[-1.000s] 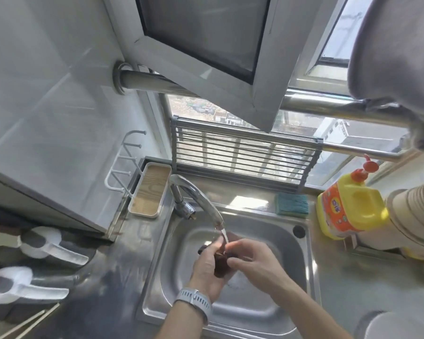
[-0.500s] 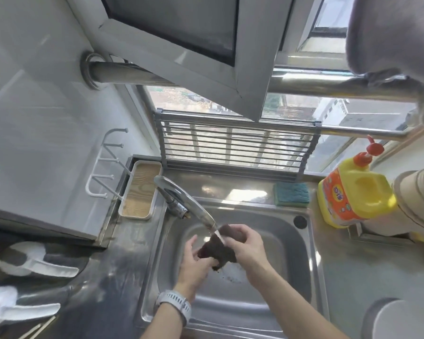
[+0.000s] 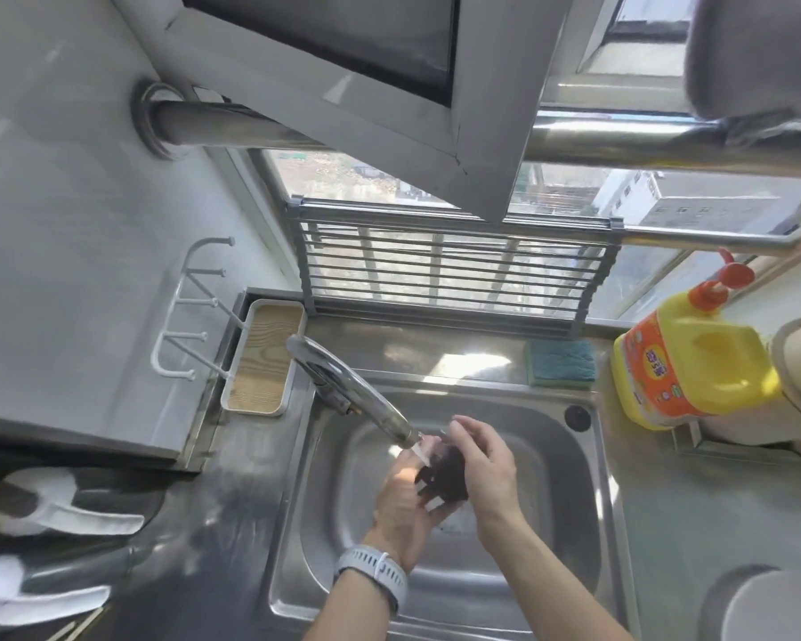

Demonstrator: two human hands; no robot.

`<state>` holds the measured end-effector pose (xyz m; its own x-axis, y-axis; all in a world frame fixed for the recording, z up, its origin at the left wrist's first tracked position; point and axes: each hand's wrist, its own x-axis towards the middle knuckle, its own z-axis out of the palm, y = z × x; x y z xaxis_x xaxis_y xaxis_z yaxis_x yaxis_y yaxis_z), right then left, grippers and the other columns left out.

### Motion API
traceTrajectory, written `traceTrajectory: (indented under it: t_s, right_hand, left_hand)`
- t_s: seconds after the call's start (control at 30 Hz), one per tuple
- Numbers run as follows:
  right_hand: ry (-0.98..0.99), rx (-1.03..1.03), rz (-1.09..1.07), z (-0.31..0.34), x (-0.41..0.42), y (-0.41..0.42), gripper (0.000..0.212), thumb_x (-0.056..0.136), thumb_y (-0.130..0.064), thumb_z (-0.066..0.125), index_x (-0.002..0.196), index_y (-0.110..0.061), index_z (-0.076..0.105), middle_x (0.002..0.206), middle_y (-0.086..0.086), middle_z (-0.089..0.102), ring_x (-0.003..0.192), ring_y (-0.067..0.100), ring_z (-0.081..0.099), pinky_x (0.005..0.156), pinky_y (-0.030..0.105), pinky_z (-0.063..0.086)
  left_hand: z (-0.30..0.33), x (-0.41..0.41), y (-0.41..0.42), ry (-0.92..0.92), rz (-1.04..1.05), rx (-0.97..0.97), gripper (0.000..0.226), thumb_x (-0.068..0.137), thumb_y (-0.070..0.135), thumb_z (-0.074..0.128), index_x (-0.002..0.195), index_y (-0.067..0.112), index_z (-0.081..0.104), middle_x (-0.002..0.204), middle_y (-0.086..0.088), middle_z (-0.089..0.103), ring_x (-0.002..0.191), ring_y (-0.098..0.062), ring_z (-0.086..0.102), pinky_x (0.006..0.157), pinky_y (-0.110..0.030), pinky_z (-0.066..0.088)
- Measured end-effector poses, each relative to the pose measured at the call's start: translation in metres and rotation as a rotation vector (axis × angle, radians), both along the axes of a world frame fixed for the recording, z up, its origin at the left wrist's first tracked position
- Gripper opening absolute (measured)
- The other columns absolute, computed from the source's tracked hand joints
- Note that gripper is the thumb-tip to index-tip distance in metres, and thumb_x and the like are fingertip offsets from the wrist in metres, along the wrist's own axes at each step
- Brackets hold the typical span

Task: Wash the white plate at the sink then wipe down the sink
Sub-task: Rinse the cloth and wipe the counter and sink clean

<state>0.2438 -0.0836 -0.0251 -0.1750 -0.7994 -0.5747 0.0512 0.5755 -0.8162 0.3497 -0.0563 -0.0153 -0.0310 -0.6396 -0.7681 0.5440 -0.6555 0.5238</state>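
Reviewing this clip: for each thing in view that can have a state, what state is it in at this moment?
Tap: running, water leaving the spout.
Dark cloth: under the stream, held between both hands.
Left hand: holds the cloth from below.
Right hand: fingers curled over the cloth.
Sink: no plate visible inside.
Green sponge: lying unused behind the sink.
Window: swung open.

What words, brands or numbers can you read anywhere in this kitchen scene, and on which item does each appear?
Yellow detergent bottle: its orange label carries blue and white characters, too blurred to read.
No other item shows any text.
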Motion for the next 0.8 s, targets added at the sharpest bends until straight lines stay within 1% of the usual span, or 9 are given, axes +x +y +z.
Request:
traceTrajectory:
  t_s: [0.1,0.17,0.23,0.3,0.4,0.5,0.6,0.67,0.8]
  right_hand:
    - [-0.229,0.179,-0.077,-0.007,0.011,-0.005,0.030,0.079,-0.046,0.074,0.102,-0.027,0.073,0.106,-0.002,0.075,0.098,0.019,0.071,0.088,0.039,0.057]
    - [-0.450,0.288,-0.141,-0.003,0.018,-0.005,0.032,0.080,-0.047,0.073,0.101,-0.022,0.072,0.093,0.003,0.072,0.082,0.023,0.068,0.073,0.035,0.053]
    - [-0.657,0.329,-0.198,0.004,0.025,-0.002,0.032,0.089,-0.042,0.067,0.103,-0.013,0.070,0.091,0.011,0.070,0.080,0.030,0.066,0.079,0.042,0.051]
    - [-0.777,0.284,-0.219,0.009,0.034,0.004,0.029,0.095,-0.035,0.062,0.101,-0.007,0.067,0.103,0.021,0.071,0.090,0.037,0.068,0.088,0.046,0.054]
    - [-0.704,0.269,-0.265,0.008,0.044,0.008,0.031,0.097,-0.030,0.061,0.098,-0.002,0.074,0.103,0.019,0.075,0.091,0.030,0.073,0.080,0.037,0.058]
    - [-0.593,0.302,-0.323,0.006,0.051,0.001,0.027,0.091,-0.035,0.070,0.081,-0.011,0.074,0.081,0.010,0.073,0.072,0.022,0.070,0.072,0.033,0.055]
    - [-0.518,0.360,-0.309,0.001,0.055,-0.007,0.032,0.084,-0.042,0.076,0.078,-0.010,0.073,0.079,0.012,0.071,0.073,0.025,0.067,0.075,0.037,0.055]
    - [-0.456,0.392,-0.324,-0.004,0.055,-0.010,0.033,0.088,-0.038,0.074,0.073,-0.009,0.072,0.073,0.011,0.071,0.068,0.025,0.067,0.070,0.035,0.055]
    - [-0.359,0.438,-0.298,-0.018,0.056,-0.009,0.033,0.096,-0.019,0.060,0.064,-0.012,0.057,0.050,-0.002,0.057,0.042,0.011,0.055,0.043,0.018,0.044]
  left_hand:
    - [-0.002,-0.012,-0.003,-0.100,0.116,0.028,0.027,0.098,0.025,0.060,0.119,0.016,0.073,0.120,-0.020,0.074,0.109,-0.032,0.070,0.087,-0.044,0.058]
    - [-0.009,-0.017,-0.007,-0.215,0.156,0.025,0.032,0.094,0.038,0.058,0.111,0.019,0.078,0.117,-0.015,0.076,0.112,-0.032,0.071,0.092,-0.043,0.058]
    - [-0.023,-0.018,-0.008,-0.401,0.169,0.014,0.051,0.081,0.067,0.057,0.099,0.024,0.077,0.124,-0.013,0.069,0.117,-0.031,0.067,0.101,-0.046,0.056]
    - [-0.030,-0.012,-0.010,-0.616,0.067,-0.055,0.057,0.077,0.076,0.050,0.110,0.034,0.071,0.131,-0.004,0.063,0.122,-0.017,0.062,0.106,-0.039,0.053]
    - [-0.028,-0.006,-0.016,-0.690,-0.056,-0.214,0.048,0.089,0.059,0.052,0.134,0.045,0.059,0.126,0.008,0.069,0.110,-0.003,0.069,0.096,-0.027,0.056]
    - [-0.022,-0.007,-0.015,-0.602,-0.045,-0.136,0.050,0.083,0.069,0.058,0.106,0.029,0.077,0.093,0.001,0.081,0.091,-0.018,0.077,0.090,-0.046,0.061]
    - [-0.013,-0.007,-0.016,-0.490,0.003,-0.022,0.043,0.092,0.053,0.066,0.089,0.013,0.080,0.085,-0.004,0.082,0.085,-0.021,0.078,0.085,-0.040,0.061]
    - [-0.011,-0.008,-0.019,-0.451,-0.026,0.022,0.033,0.096,0.039,0.065,0.087,0.012,0.082,0.083,-0.004,0.082,0.082,-0.019,0.078,0.083,-0.036,0.062]
    - [-0.040,-0.002,-0.017,-0.527,-0.107,0.094,0.023,0.067,0.036,0.060,0.070,0.019,0.076,0.075,-0.003,0.077,0.082,-0.036,0.074,0.082,-0.053,0.062]
